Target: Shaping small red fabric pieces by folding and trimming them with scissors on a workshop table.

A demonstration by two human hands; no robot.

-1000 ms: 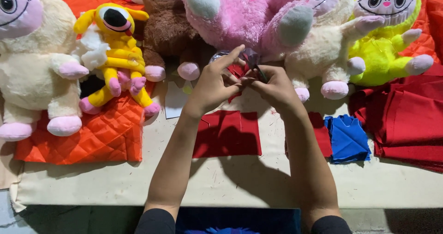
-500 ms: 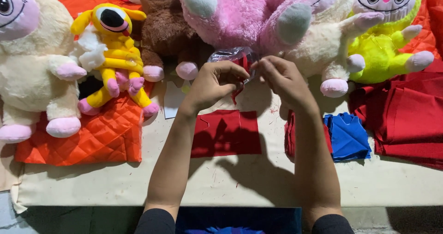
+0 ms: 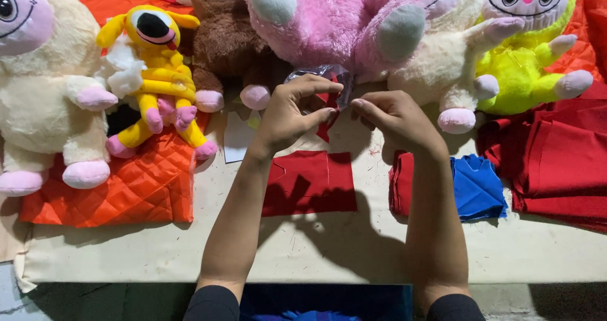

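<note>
My left hand and my right hand meet above the table, in front of a big pink plush toy. Between the fingertips of both hands is a small clear plastic bag with a small red cloth piece hanging at it. The left thumb and fingers pinch the bag and the red piece. The right fingers touch its right edge. Below the hands a flat red fabric piece lies on the beige table.
Plush toys line the back: cream one, yellow one, brown one, cream rabbit, neon-green one. Orange quilted fabric lies at left; blue cloth and folded red cloth at right.
Both hands shifted a little to the right and nearer me with the clear bag. The left fingers, spread a second ago, have closed onto the bag and the red piece.
</note>
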